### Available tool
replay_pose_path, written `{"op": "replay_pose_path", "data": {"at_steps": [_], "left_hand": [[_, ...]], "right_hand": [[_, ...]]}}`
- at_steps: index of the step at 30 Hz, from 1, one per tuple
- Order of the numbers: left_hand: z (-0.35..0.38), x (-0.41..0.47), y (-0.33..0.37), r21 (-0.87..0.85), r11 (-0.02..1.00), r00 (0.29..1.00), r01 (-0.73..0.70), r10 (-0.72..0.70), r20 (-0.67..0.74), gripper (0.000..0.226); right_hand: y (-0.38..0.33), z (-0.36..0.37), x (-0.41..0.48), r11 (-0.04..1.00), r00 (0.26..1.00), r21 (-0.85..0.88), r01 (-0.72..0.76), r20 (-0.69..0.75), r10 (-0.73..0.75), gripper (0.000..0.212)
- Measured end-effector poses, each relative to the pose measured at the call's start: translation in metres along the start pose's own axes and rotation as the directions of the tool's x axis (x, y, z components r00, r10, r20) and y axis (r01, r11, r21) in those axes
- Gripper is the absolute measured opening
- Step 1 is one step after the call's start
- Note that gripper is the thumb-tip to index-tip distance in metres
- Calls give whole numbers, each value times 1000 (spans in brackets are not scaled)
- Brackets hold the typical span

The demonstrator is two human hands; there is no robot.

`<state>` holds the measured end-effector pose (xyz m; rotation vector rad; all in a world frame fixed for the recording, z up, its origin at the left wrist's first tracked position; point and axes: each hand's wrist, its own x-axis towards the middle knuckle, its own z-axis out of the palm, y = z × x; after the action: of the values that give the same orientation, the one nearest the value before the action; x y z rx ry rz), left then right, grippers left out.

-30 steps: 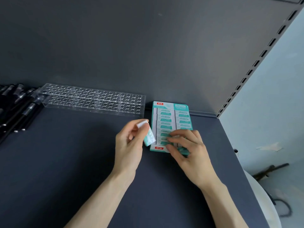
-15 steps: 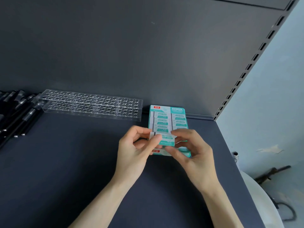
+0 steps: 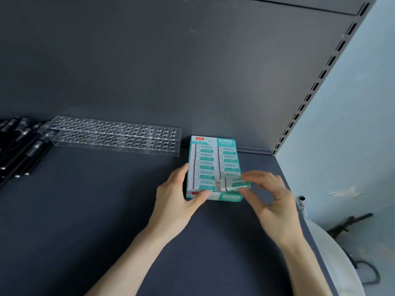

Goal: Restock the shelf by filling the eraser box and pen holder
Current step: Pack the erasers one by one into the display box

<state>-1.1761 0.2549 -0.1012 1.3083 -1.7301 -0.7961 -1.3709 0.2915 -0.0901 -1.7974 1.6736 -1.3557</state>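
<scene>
Eraser box (image 3: pixel 226 197) | left hand (image 3: pixel 173 201) grips front-left corner | right hand (image 3: pixel 271 201) pinches eraser (image 3: pixel 232 184) (blurred)

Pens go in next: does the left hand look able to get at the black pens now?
Likely yes: nothing lies between left hand and pens, but it must first let go of the eraser box.

Left hand (image 3: pixel 175 201) grips eraser box (image 3: pixel 210 139); right hand (image 3: pixel 271 201) pinches eraser (image 3: pixel 232 184).
</scene>
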Motion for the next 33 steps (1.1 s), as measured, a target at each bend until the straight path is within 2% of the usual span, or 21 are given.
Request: {"op": "replay_pose_path", "data": {"at_steps": [3, 14, 15, 19, 21, 24, 30, 33], "left_hand": [[1, 1, -2, 44, 998, 999, -51, 51, 8, 60], [3, 1, -6, 67, 996, 998, -57, 58, -12, 63], [4, 1, -6, 80, 994, 998, -68, 69, -9, 63], [6, -1, -10, 168, 966, 980, -197, 188, 70, 54], [8, -1, -15, 216, 941, 965, -261, 245, 98, 53], [9, 0, -20, 276, 918, 958, -284, 257, 130, 60], [3, -1, -13, 453, 828, 944, -329, 290, 155, 49], [-1, 2, -6, 433, 843, 945, -320, 254, 204, 44]], "right_hand": [[1, 1, -2, 1000, 1000, -15, 1, 21, -1, 36], [14, 10, -4, 974, 996, -212, 83, 53, -73, 14], [14, 10, -4, 969, 996, -230, 87, 49, -78, 14], [12, 15, -4, 961, 991, -248, 125, 80, -108, 38], [13, 17, -5, 951, 985, -268, 151, 123, -122, 37], [16, 17, -5, 957, 985, -266, 119, 156, -79, 29], [12, 19, -5, 946, 985, -302, 115, 155, -70, 27], [8, 17, -4, 937, 986, -330, 117, 148, -71, 29]]}}
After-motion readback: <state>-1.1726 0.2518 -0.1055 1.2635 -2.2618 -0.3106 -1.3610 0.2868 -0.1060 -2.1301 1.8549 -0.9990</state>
